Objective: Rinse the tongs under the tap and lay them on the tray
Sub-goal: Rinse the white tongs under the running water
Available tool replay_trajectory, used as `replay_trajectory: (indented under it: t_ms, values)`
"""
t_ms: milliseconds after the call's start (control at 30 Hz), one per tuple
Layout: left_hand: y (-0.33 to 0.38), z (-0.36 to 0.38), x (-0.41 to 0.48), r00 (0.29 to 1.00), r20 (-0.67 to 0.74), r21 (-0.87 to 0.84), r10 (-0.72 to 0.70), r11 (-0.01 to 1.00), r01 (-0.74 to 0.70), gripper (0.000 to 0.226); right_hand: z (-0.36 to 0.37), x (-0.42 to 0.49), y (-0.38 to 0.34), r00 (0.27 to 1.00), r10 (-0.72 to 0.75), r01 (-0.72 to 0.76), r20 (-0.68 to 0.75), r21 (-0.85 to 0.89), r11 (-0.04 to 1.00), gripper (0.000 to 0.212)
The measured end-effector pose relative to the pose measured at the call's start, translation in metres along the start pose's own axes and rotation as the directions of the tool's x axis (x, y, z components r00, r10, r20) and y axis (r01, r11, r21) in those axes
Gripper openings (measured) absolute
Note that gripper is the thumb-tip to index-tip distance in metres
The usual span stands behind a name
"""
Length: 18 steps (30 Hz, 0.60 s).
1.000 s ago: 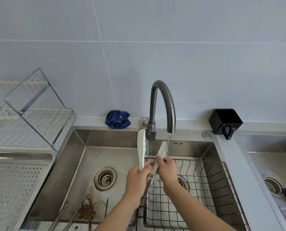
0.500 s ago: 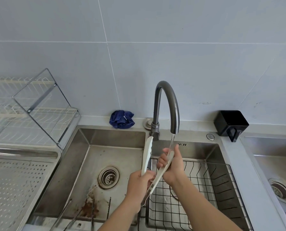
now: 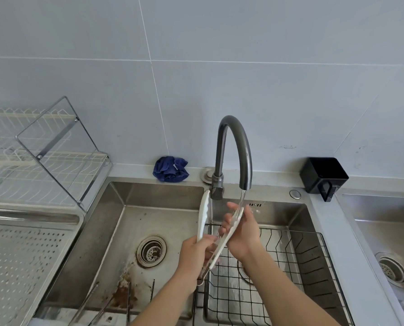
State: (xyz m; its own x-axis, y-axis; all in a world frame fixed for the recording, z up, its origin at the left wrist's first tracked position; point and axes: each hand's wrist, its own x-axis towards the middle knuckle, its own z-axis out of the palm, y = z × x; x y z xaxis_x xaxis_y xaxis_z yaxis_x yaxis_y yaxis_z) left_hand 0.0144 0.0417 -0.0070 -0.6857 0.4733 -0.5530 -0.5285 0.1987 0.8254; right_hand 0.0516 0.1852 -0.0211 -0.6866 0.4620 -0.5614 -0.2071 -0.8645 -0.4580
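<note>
- Tongs (image 3: 203, 215): white, held over sink (image 3: 116, 208), just in front of tap (image 3: 234, 142); arms splayed in a V, tips up, hinge end down toward camera.
- Left hand (image 3: 195, 257): fingers curled round lower stretch of tongs, near where the two arms converge; firm grasp.
- Right hand (image 3: 242, 234): wrapped round right-side arm of tongs, close to its tip; thumb up, other fingers curled across the arm.
- Water (image 3: 242, 198): thin stream from tap spout, landing on that tip at right hand.
- Left-side arm of tongs: free above left hand, tip up beside tap base, apart from stream.
- Tray (image 3: 20, 267): perforated metal, left of sink, well apart from tongs and both hands.
- Wire basket (image 3: 297, 262): black, seated in right part of sink, under right forearm.
- Drain (image 3: 151, 251): on sink floor, left of hands; brown staining between it and front edge.
- Thin metal utensils (image 3: 88, 302): lying at front-left of sink floor; type unclear.
- Blue cloth (image 3: 170, 168): bunched on ledge behind sink, just left of tap.
- Black holder (image 3: 323, 175): on same ledge, right of tap, near corner of sink.
- Dish rack (image 3: 43, 156): wire and metal frame, rear left, behind tray.
- Second sink (image 3: 384, 220): far right, separate basin with own drain.
</note>
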Motion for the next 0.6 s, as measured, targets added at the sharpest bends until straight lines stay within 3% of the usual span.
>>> replay_trajectory:
  t_ms: [100, 233, 400, 533, 600]
  values:
    - [0.002, -0.005, 0.005, 0.999, 0.018, -0.021, -0.029, 0.999, 0.029, 0.022, 0.004, -0.003, -0.003, 0.999, 0.005, -0.01, 0.049, 0.097, 0.995, 0.032]
    - [0.0, -0.008, 0.006, 0.999, 0.03, -0.02, -0.027, 0.999, 0.028, 0.024, 0.012, -0.004, -0.009, 0.999, 0.018, -0.016, -0.05, 0.039, 0.999, 0.049]
    - [0.0, -0.005, 0.01, 1.0, 0.017, -0.062, -0.012, 0.998, 0.013, 0.024, 0.01, -0.007, -0.01, 0.999, -0.016, 0.014, 0.033, 0.069, 0.998, 0.019]
    - [-0.001, -0.006, 0.01, 0.999, 0.032, -0.058, -0.009, 0.998, 0.01, 0.022, 0.014, -0.012, -0.015, 0.997, -0.035, 0.034, -0.064, -0.023, 0.999, 0.041]
    - [-0.003, -0.006, 0.008, 0.999, 0.033, -0.051, -0.009, 0.999, 0.011, 0.022, 0.017, -0.014, -0.017, 0.996, -0.049, 0.04, -0.077, -0.112, 0.993, 0.04]
